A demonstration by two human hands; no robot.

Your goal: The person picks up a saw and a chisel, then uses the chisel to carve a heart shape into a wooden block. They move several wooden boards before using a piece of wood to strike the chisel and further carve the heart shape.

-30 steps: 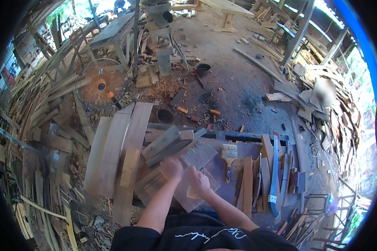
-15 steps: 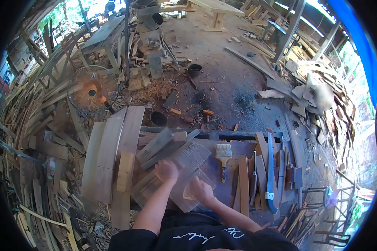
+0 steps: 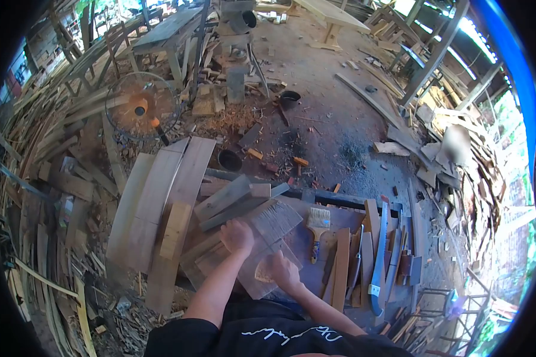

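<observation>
My left hand [image 3: 237, 237], fingers curled in, presses on the flat wooden boards [image 3: 278, 221] that lie crossed on the bench before me. Close by on its right, my right hand [image 3: 284, 272] is closed over the lower board [image 3: 257, 288]; a pale patch shows beside its fingers, and what it grips is hidden. Past the left hand, short wood blocks [image 3: 223, 198] rest against the boards. A wide paintbrush [image 3: 318, 221] with pale bristles lies to the right of the boards.
Long planks [image 3: 187, 172] stand along the bench's left side. On the right lie wood strips [image 3: 340, 262] and a long blue curved tool [image 3: 380, 262]. A round wire-guarded fan [image 3: 142, 108] stands front left. Black buckets [image 3: 229, 159] and scraps are on the floor.
The view has turned slightly, shifting the far floor and planks in the picture. Both hands stay on the boards, with little visible movement.
</observation>
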